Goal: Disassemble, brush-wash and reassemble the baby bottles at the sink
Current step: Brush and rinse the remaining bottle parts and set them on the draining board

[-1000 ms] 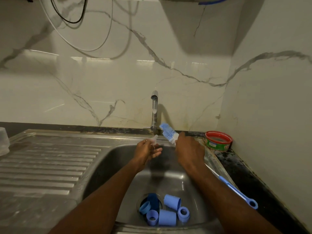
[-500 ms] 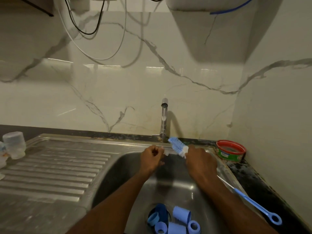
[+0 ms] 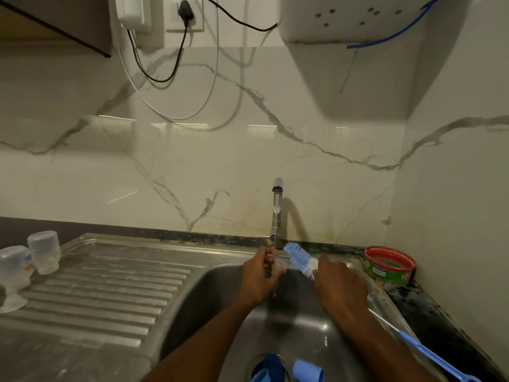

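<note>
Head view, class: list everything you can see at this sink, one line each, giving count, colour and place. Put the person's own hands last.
Clear bottles: two, upside down on the draining board, far left.
Sink: one, steel, centre.
Tap: one, chrome, behind the basin.
Bottle brush: one, blue and white bristles, long blue handle running to lower right.
Blue bottle parts: at least two, over the drain, cut off by the frame.
Round tub: one, red rim, green side, right counter.
Cables: black and white, hanging on the wall.
Left hand: holds a small clear part under the tap.
Right hand: grips the brush.
</note>
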Tool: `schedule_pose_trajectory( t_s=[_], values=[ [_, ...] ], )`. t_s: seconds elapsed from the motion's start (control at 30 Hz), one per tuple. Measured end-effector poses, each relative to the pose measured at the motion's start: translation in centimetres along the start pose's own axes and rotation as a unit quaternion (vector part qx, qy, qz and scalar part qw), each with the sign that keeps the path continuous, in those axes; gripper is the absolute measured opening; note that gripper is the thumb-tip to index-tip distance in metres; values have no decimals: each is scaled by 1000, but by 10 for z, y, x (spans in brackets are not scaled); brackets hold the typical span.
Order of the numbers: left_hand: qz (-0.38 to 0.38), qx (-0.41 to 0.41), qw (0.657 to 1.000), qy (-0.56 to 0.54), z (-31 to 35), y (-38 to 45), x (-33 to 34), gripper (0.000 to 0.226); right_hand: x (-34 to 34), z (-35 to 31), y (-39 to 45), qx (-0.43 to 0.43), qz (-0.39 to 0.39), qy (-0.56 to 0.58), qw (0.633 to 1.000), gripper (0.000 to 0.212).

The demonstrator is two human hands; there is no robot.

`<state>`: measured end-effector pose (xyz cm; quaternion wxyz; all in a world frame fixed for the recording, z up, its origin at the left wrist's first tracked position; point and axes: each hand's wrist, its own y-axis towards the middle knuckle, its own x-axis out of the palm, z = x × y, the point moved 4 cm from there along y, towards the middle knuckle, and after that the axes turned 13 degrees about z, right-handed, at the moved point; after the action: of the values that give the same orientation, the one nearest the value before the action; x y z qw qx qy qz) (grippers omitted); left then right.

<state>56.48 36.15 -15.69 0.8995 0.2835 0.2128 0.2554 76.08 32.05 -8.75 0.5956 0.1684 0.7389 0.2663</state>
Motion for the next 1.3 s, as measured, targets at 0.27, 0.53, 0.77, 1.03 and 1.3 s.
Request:
schedule_pose_trajectory(
  t_s=[0.27,0.53,0.77,1.03,1.3],
  values=[
    [18,-53,998,16,-19,7,-8,31,-1,1,1,-2,26,-19,999,30],
    [-29,-143,980,-132,-7,3,-7,42,0,3,0,-1,23,-7,1000,26],
    [-17,43,990,134,-2,6,-6,37,1,5,1,-1,26,-20,999,26],
    [-87,233,884,397,1,5,8,36,-1,14,8,-41,16,-56,997,38],
    [-83,119,978,150,-13,7,-15,29,2,6,6,-135,37,28,990,32]
  ],
)
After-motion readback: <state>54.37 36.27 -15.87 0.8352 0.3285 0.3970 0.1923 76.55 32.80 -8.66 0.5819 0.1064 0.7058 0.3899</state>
